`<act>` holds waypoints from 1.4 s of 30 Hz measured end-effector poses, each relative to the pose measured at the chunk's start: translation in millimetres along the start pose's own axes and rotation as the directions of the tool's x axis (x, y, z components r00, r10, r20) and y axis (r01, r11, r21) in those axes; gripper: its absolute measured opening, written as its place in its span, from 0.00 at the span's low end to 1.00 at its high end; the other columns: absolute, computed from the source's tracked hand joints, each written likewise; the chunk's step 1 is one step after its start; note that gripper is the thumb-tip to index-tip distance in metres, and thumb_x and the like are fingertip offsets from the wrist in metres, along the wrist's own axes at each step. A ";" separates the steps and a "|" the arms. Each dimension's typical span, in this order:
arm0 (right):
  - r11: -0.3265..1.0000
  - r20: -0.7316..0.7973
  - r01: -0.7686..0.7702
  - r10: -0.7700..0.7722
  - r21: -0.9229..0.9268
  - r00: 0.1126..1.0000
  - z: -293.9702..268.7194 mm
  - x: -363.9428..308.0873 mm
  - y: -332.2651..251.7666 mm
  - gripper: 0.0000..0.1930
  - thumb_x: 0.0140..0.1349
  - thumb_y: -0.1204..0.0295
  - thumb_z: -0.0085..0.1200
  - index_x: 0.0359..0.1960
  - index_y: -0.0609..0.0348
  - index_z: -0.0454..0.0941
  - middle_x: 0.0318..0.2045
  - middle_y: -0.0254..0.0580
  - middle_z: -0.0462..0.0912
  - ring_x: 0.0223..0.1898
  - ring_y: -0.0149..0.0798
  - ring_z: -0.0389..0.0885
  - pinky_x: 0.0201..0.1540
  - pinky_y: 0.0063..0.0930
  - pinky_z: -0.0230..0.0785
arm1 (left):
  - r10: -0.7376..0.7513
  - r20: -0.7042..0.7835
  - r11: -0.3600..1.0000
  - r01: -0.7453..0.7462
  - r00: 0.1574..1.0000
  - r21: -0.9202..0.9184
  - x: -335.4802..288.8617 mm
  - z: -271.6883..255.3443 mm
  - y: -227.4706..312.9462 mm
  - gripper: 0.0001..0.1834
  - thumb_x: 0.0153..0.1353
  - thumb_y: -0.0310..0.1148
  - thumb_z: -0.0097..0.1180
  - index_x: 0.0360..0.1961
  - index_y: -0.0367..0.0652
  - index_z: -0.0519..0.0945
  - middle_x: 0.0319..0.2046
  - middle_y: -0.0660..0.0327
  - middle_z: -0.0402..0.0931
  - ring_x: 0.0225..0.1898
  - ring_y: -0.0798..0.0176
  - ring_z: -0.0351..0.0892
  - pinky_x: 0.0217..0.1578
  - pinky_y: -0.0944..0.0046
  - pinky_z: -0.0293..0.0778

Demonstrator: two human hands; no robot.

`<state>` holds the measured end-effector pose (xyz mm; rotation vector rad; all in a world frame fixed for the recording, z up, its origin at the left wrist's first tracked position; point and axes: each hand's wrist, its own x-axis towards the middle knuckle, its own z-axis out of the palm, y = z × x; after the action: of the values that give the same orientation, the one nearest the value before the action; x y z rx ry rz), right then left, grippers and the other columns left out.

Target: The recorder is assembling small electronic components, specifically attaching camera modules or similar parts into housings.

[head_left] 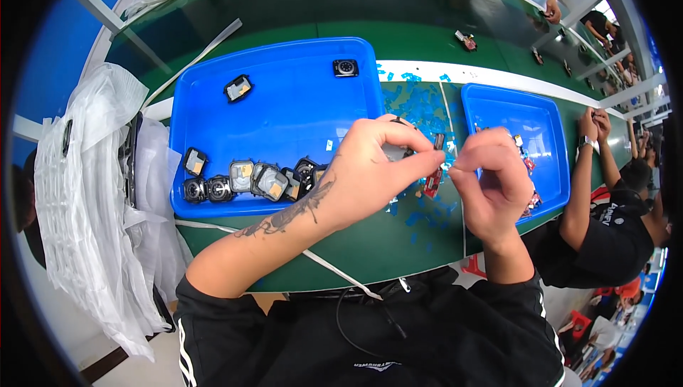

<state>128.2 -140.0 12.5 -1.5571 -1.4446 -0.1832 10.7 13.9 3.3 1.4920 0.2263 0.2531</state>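
My left hand (377, 163) reaches over the green bench and pinches a small red circuit board (432, 185) between thumb and forefinger. A dark part shows behind its fingers, partly hidden. Close beside the board, my right hand (494, 184) is closed, with thumb and fingertip pressed together. Whatever sits in that pinch is too small to make out. Below and around both hands, small blue film scraps (416, 109) lie scattered. To the left is a large blue tray (277, 113) holding several black watch cases (269, 181), mostly along its near edge.
A smaller blue tray (509, 106) with red boards stands at the right. Beyond the white rail runs a green conveyor belt (320, 13) carrying spaced parts. White plastic sheeting (99, 209) hangs at the left. A co-worker (605, 223) sits at the right, and another person's hands show at the top right.
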 end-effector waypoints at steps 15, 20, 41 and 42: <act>0.544 0.277 -0.442 0.361 0.713 0.890 -0.1 -8.5 13.6 0.11 0.62 0.82 0.54 0.46 0.68 0.79 0.41 0.43 0.80 0.39 0.29 0.78 0.43 0.22 0.71 | -0.081 0.254 0.957 0.146 0.964 -0.249 0.1 -0.1 9.0 0.06 0.63 0.27 0.59 0.38 0.34 0.82 0.37 0.57 0.79 0.34 0.69 0.77 0.34 0.69 0.72; 0.652 -0.078 -0.316 0.500 0.690 0.862 -10.2 -13.2 10.2 0.06 0.61 0.81 0.56 0.39 0.64 0.76 0.36 0.41 0.81 0.33 0.27 0.78 0.35 0.18 0.71 | -0.049 -0.135 0.966 0.013 0.990 -0.257 1.3 8.3 -0.5 0.18 0.69 0.29 0.48 0.59 0.37 0.68 0.48 0.53 0.77 0.38 0.68 0.77 0.34 0.71 0.69; 0.877 0.222 -0.426 0.380 0.223 0.898 -32.8 -9.7 -6.2 0.04 0.60 0.80 0.50 0.36 0.63 0.74 0.54 0.56 0.77 0.54 0.44 0.75 0.58 0.37 0.63 | 0.243 0.137 0.654 -0.266 0.960 0.708 -3.4 8.3 -6.4 0.11 0.57 0.20 0.50 0.43 0.37 0.75 0.33 0.50 0.77 0.40 0.43 0.79 0.38 0.49 0.74; 0.796 0.296 -0.474 0.381 0.376 0.876 -34.0 -13.5 -9.2 0.04 0.62 0.80 0.49 0.37 0.63 0.73 0.54 0.57 0.77 0.54 0.44 0.76 0.58 0.36 0.64 | 0.210 0.152 0.675 -0.256 0.966 0.692 -4.1 8.8 -5.1 0.11 0.57 0.20 0.50 0.42 0.37 0.74 0.33 0.50 0.77 0.40 0.43 0.79 0.38 0.49 0.74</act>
<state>132.9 -174.9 26.1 -1.5019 -1.1350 0.5619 9.6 4.0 -1.3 2.3128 0.0766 0.3492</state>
